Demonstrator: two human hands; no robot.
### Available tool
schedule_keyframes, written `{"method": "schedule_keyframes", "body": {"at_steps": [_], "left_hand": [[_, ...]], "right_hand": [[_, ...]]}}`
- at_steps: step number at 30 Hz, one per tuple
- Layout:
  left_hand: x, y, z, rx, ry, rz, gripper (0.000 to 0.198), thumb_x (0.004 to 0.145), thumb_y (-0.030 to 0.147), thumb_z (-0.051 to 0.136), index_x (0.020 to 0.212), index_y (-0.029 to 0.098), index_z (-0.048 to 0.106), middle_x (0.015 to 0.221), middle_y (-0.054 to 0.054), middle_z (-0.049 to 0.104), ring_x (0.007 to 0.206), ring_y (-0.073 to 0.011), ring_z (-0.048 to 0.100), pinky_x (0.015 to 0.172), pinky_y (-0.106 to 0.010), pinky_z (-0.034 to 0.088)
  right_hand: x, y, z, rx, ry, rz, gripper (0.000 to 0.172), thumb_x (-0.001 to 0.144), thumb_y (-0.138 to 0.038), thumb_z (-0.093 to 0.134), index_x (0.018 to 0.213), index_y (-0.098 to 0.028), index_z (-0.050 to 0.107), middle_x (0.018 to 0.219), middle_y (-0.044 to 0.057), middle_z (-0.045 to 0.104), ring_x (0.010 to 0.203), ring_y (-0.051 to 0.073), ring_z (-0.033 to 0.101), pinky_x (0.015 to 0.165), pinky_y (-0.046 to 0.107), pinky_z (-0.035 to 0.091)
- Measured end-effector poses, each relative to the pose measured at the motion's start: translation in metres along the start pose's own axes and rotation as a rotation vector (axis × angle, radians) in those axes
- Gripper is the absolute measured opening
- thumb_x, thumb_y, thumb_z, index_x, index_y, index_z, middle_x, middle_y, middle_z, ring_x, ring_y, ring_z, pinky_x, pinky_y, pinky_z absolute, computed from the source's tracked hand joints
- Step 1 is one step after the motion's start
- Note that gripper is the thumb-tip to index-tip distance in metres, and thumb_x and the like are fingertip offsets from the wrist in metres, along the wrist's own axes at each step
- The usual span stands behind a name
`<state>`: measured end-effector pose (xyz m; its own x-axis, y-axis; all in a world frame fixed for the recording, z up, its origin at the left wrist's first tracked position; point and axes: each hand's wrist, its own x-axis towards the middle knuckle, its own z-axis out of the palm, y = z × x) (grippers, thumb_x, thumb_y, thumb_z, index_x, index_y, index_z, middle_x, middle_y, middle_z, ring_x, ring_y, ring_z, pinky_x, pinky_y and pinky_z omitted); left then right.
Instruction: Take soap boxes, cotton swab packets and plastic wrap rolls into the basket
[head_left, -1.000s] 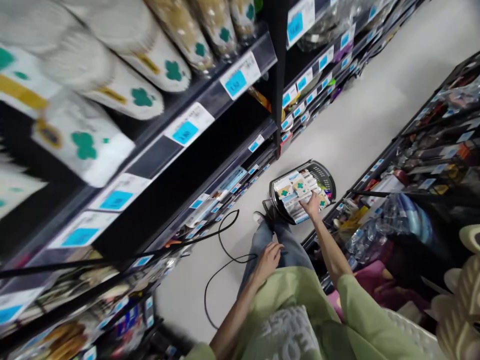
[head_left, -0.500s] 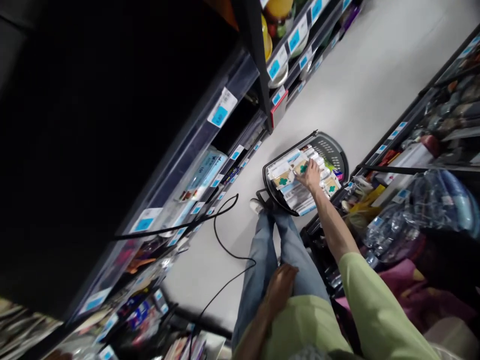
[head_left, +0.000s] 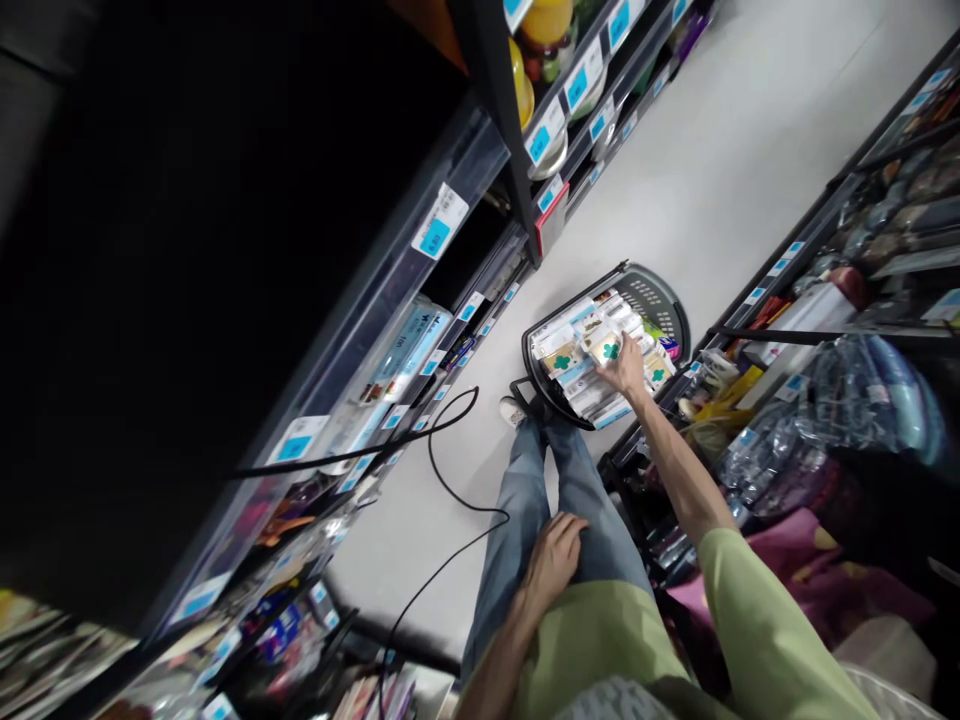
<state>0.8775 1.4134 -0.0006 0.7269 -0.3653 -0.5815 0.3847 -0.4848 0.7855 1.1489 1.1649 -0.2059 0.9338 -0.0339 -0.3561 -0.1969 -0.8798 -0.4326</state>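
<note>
I stand in a shop aisle and look down at a black shopping basket (head_left: 661,297) on the floor. It holds several white packs with green clover marks. My right hand (head_left: 625,367) reaches down into the basket, fingers closed round one such clover pack (head_left: 604,349). My left hand (head_left: 553,558) rests flat on my thigh, on the blue jeans, fingers stretched and holding nothing.
Dark shelving (head_left: 420,250) with blue price tags runs along the left. Another rack (head_left: 817,330) with bagged goods lines the right. A black cable (head_left: 442,490) loops over the grey floor (head_left: 720,180) beside my legs. My shoe (head_left: 512,411) stands next to the basket.
The view has dropped from the upper shelf of clover packs down to the lower shelves and basket. My right hand has shifted within the basket onto a clover pack; the left stays on my thigh.
</note>
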Motion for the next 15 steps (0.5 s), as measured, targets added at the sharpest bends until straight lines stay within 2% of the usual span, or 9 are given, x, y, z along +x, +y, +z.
{"method": "schedule_keyframes", "body": {"at_steps": [3,6,8,10,13,15], "left_hand": [[-0.003,0.011,-0.01,0.007,0.026,0.035,0.045,0.097,0.013,0.042,0.117,0.039,0.073,0.108,-0.008,0.074,0.105,-0.0293,0.072,0.097,-0.051,0.061],[-0.008,0.027,-0.02,-0.028,0.072,0.052,0.038,0.101,0.015,0.041,0.115,0.03,0.073,0.109,-0.008,0.074,0.106,-0.0256,0.072,0.097,-0.046,0.061],[-0.008,0.039,-0.026,-0.095,0.175,0.043,0.031,0.103,0.019,0.043,0.117,0.026,0.07,0.112,-0.009,0.074,0.106,-0.0241,0.072,0.096,-0.042,0.061],[-0.005,0.051,-0.03,-0.197,0.324,0.021,0.029,0.103,0.027,0.049,0.127,0.024,0.065,0.124,-0.012,0.072,0.113,-0.0248,0.071,0.096,-0.041,0.061],[0.005,0.065,-0.04,-0.395,0.509,-0.03,0.051,0.099,0.042,0.061,0.145,0.023,0.051,0.147,-0.018,0.061,0.131,-0.0295,0.065,0.103,-0.046,0.059],[0.011,0.072,-0.052,-0.532,0.573,-0.072,0.063,0.094,0.049,0.069,0.148,0.023,0.048,0.15,-0.02,0.059,0.135,-0.0322,0.062,0.109,-0.048,0.054]], "right_hand": [[-0.024,-0.009,-0.016,0.098,0.093,0.014,0.104,0.076,-0.055,0.077,0.154,-0.001,0.037,0.147,0.029,0.052,0.136,0.042,0.049,0.117,0.058,0.041],[-0.061,-0.032,-0.035,0.239,0.175,0.059,0.106,0.075,-0.059,0.077,0.154,0.0,0.038,0.147,0.03,0.053,0.137,0.041,0.051,0.118,0.057,0.041],[-0.093,-0.055,-0.047,0.338,0.171,0.054,0.108,0.072,-0.06,0.079,0.153,0.0,0.04,0.149,0.031,0.052,0.138,0.042,0.051,0.118,0.057,0.042],[-0.128,-0.081,-0.057,0.425,0.137,0.005,0.107,0.071,-0.06,0.08,0.153,-0.003,0.041,0.149,0.028,0.053,0.138,0.041,0.053,0.119,0.057,0.043],[-0.179,-0.125,-0.066,0.519,0.067,-0.055,0.106,0.071,-0.06,0.081,0.155,-0.01,0.04,0.149,0.024,0.055,0.137,0.04,0.055,0.117,0.057,0.045],[-0.208,-0.156,-0.073,0.548,0.036,-0.121,0.105,0.071,-0.059,0.082,0.156,-0.012,0.04,0.148,0.023,0.056,0.136,0.04,0.056,0.117,0.058,0.046]]}}
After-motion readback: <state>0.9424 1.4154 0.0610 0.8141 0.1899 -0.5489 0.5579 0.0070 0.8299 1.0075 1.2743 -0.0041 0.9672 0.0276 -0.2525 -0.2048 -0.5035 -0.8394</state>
